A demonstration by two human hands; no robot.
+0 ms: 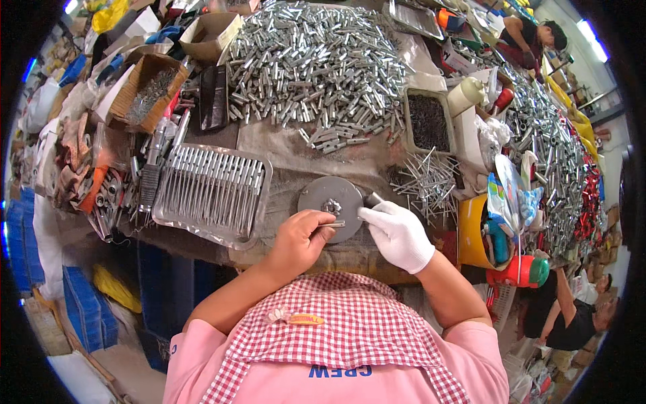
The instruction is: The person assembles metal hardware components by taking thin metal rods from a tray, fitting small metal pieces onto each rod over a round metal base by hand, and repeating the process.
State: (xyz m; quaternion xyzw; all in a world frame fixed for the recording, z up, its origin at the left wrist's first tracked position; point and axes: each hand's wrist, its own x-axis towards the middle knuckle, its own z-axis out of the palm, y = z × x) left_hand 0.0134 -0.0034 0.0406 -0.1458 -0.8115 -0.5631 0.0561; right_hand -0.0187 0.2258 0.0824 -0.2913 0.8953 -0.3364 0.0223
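Note:
My bare left hand pinches a short silver metal tube over the near edge of a round grey metal disc. A small heap of shiny metal parts sits at the disc's middle. In a white glove, my right hand is closed at the disc's right side. From behind its fingers sticks out a dark grey cylindrical piece, whose other end is hidden. Left of the disc lies a metal tray with a row of silver tubes on thin rods.
A large heap of silver tubes covers the far bench. On the right are a bin of dark small screws, loose long nails and a yellow container. A cardboard box stands far left. Other people work at right.

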